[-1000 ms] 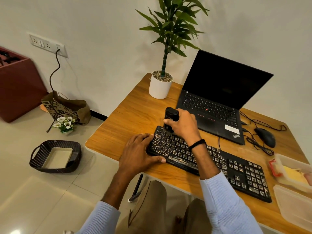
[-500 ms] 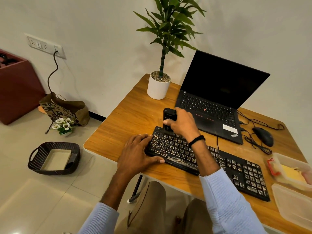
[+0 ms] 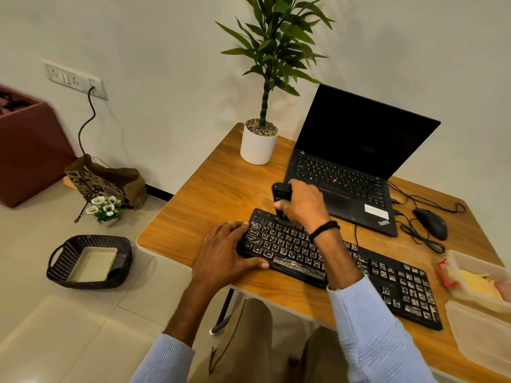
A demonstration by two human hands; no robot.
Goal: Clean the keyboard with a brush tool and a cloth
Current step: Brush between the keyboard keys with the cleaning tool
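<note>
The left end of the black keyboard [image 3: 387,277], which lies on the wooden table [image 3: 210,205], is pressed down by the left hand [image 3: 221,255]. Its fingers are laid nearly straight over the corner and its thumb is stretched along the front edge. This bracing is unchanged over the last second.

Just beyond, the black brush tool [image 3: 281,192] is gripped upright in the right hand [image 3: 301,208]. The fingers are curled round its body, and its lower end is set on the top key rows near the keyboard's left corner. Against the earlier pictures the tool has barely been shifted and is kept over the same corner patch.

Brushing is therefore judged to be at an early stage, with the middle keys and the number pad at the right not yet reached. No cloth is taken up. Something yellow is seen in the plastic container [image 3: 481,275] at the right, but whether it is the cloth cannot be told.

Farther back, the open laptop [image 3: 359,150] is left untouched.
</note>
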